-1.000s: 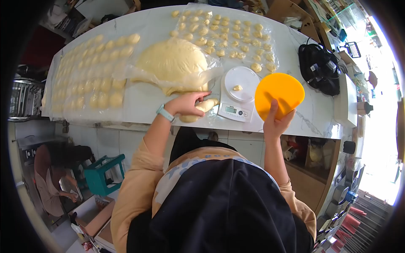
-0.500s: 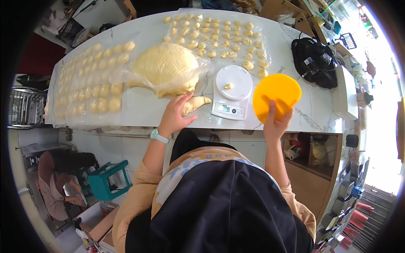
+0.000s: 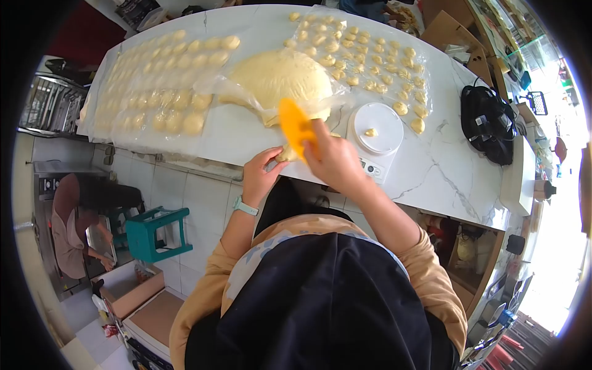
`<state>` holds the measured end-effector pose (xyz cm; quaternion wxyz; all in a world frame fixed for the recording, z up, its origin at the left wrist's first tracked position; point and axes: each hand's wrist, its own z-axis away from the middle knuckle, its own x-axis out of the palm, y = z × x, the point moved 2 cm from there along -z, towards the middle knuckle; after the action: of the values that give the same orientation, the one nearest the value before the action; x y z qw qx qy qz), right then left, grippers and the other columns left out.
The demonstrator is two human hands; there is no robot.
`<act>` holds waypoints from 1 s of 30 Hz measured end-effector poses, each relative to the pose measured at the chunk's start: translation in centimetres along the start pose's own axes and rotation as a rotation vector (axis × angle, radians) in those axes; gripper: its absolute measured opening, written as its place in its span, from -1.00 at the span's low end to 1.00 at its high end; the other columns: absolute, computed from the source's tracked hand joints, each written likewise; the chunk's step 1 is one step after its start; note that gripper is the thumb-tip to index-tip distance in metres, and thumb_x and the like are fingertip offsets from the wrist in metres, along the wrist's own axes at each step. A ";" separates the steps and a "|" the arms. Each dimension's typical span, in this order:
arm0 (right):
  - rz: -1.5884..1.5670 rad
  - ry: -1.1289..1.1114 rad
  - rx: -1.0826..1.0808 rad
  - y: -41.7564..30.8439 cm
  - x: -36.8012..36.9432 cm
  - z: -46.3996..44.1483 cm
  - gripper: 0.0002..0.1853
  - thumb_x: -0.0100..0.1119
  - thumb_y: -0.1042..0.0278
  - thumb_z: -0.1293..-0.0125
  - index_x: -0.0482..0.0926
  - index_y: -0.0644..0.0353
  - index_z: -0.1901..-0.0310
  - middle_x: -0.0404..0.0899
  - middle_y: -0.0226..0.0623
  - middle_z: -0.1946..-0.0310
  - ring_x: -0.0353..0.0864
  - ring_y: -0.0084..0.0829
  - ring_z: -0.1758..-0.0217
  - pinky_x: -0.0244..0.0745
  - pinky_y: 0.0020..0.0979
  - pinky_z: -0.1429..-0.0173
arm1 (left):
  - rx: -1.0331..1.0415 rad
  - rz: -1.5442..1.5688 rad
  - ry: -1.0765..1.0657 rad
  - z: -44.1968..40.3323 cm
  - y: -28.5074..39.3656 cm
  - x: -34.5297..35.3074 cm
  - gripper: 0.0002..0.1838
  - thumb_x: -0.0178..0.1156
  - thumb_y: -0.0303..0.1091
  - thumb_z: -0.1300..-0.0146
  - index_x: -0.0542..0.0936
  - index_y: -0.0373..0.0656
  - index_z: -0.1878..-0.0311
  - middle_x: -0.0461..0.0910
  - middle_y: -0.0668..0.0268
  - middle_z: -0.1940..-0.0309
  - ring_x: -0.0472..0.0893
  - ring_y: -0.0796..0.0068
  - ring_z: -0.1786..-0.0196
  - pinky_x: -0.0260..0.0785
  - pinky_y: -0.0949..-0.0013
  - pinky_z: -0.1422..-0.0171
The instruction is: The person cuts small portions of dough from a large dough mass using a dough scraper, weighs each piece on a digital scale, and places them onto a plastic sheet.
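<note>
My right hand [image 3: 338, 161] grips a yellow round dough scraper [image 3: 292, 123], held on edge over a strip of dough [image 3: 286, 154] near the front of the table. My left hand [image 3: 261, 175] has thumb and fingers closed on the near end of that strip; the rest is largely hidden behind the scraper and right hand. Just beyond lies a large mound of dough [image 3: 277, 74], partly under clear plastic. To the right, a white kitchen scale [image 3: 390, 145] carries a small dough piece [image 3: 371, 132]; my right hand covers part of its display.
Rows of dough balls [image 3: 176, 100] lie under plastic at left. Smaller dough pieces [image 3: 376, 71] sit on a plastic sheet at back right. A black bag [image 3: 487, 120] rests at the right end. Another person [image 3: 77, 222] is at lower left beside a green stool [image 3: 159, 233].
My right hand has swung left past the scale, bringing the scraper to the dough strip. The left hand now pinches the strip's end. The view has shifted, so the table appears farther right.
</note>
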<state>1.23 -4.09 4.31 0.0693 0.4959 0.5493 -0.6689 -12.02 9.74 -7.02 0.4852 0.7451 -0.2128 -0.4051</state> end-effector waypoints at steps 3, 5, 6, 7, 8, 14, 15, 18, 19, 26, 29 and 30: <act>0.127 -0.159 -0.055 -0.9 2.8 -2.0 -0.72 0.06 0.37 -0.21 0.29 0.23 0.08 0.55 -0.07 0.61 0.61 0.00 0.50 0.49 -0.08 0.43 | -0.086 0.125 0.037 0.3 -0.4 0.3 -0.64 0.37 -0.53 -0.02 0.60 -0.28 0.06 0.65 0.15 0.13 0.64 0.41 0.09 0.50 0.41 -0.03; 0.192 -0.260 -0.069 -1.5 4.0 -3.6 -0.70 0.06 0.39 -0.18 0.29 0.24 0.08 0.57 -0.07 0.57 0.61 -0.02 0.49 0.50 -0.10 0.41 | -0.050 -0.118 0.032 0.3 0.5 0.1 -0.67 0.37 -0.53 0.00 0.60 -0.28 0.11 0.65 0.14 0.15 0.65 0.37 0.12 0.50 0.36 0.00; 0.221 -0.313 -0.075 -1.8 4.6 -4.1 -0.69 0.07 0.41 -0.17 0.28 0.25 0.08 0.57 -0.07 0.56 0.61 -0.02 0.49 0.51 -0.10 0.40 | -0.035 -0.241 0.027 0.3 1.0 -0.1 -0.69 0.37 -0.53 0.02 0.60 -0.27 0.14 0.65 0.14 0.17 0.65 0.35 0.14 0.50 0.34 0.01; 0.223 -0.290 -0.118 -2.0 5.6 -4.0 -0.68 0.09 0.43 -0.15 0.29 0.26 0.07 0.59 -0.07 0.50 0.63 -0.04 0.46 0.52 -0.13 0.40 | -0.025 -0.243 0.016 0.1 1.3 -0.3 -0.70 0.36 -0.53 0.02 0.59 -0.27 0.15 0.65 0.15 0.19 0.64 0.34 0.16 0.49 0.33 0.03; 0.223 -0.267 -0.152 -1.8 7.0 -3.4 -0.66 0.11 0.45 -0.13 0.29 0.27 0.07 0.60 -0.07 0.45 0.65 -0.06 0.44 0.53 -0.16 0.41 | -0.017 -0.244 -0.004 0.1 1.5 -0.7 -0.70 0.36 -0.53 0.02 0.58 -0.26 0.16 0.64 0.16 0.22 0.63 0.33 0.18 0.49 0.32 0.04; -0.132 0.155 -0.140 3.7 9.4 1.2 -0.66 0.04 0.37 -0.30 0.27 0.27 -0.06 0.59 -0.01 0.46 0.62 -0.03 0.46 0.50 -0.15 0.49 | 0.002 -0.027 0.079 -0.6 0.7 -1.1 -0.74 0.30 -0.47 -0.14 0.55 -0.23 0.09 0.62 0.27 0.28 0.61 0.45 0.23 0.45 0.45 0.08; -0.156 0.175 -0.129 3.6 8.6 1.4 -0.66 0.06 0.37 -0.31 0.28 0.28 -0.04 0.57 -0.01 0.51 0.59 0.01 0.51 0.48 -0.14 0.53 | 0.000 0.025 0.107 -0.5 0.8 -1.0 -0.76 0.27 -0.46 -0.19 0.55 -0.23 0.07 0.63 0.29 0.27 0.61 0.48 0.23 0.45 0.48 0.07; -0.202 0.227 -0.029 3.1 6.1 2.1 -0.67 0.10 0.36 -0.31 0.29 0.30 -0.02 0.55 0.00 0.58 0.55 0.06 0.60 0.45 -0.16 0.57 | -0.326 0.412 0.057 0.0 0.0 -0.3 -0.79 0.29 -0.41 -0.21 0.55 -0.28 0.13 0.59 0.34 0.29 0.57 0.57 0.28 0.43 0.52 0.13; -0.199 0.239 0.037 2.9 5.0 2.4 -0.67 0.11 0.36 -0.32 0.29 0.30 -0.02 0.56 0.00 0.54 0.57 0.04 0.58 0.47 -0.18 0.54 | -0.368 0.477 0.073 -0.1 0.8 0.0 -0.81 0.27 -0.43 -0.23 0.55 -0.28 0.13 0.59 0.33 0.29 0.57 0.58 0.28 0.43 0.53 0.12; -0.435 0.538 0.121 5.2 -0.9 4.1 -0.67 0.15 0.40 -0.31 0.32 0.29 -0.03 0.62 -0.03 0.19 0.66 -0.12 0.17 0.53 -0.28 0.15 | -0.440 0.773 -0.049 0.9 5.9 0.4 -0.79 0.22 -0.51 -0.24 0.53 -0.27 0.06 0.60 0.30 0.20 0.59 0.58 0.19 0.41 0.58 0.10; -0.431 0.704 0.210 7.3 -2.9 5.8 -0.66 0.16 0.36 -0.32 0.33 0.29 -0.04 0.61 -0.09 0.17 0.64 -0.30 0.15 0.51 -0.34 0.10 | -0.317 0.740 -0.177 0.9 6.4 2.5 -0.74 0.26 -0.51 -0.19 0.51 -0.27 0.05 0.58 0.32 0.16 0.58 0.65 0.23 0.39 0.63 0.18; -0.429 0.770 0.228 8.0 -3.5 6.3 -0.65 0.16 0.35 -0.33 0.32 0.29 -0.05 0.61 -0.11 0.17 0.63 -0.34 0.15 0.50 -0.35 0.09 | -0.275 0.710 -0.224 0.7 5.9 3.4 -0.71 0.27 -0.50 -0.18 0.50 -0.27 0.03 0.57 0.33 0.13 0.57 0.67 0.23 0.38 0.64 0.20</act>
<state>4.37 -13.88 0.98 -0.3353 0.5879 0.5483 -0.4912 -10.21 4.37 -3.23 0.6642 0.5047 -0.4523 -0.3156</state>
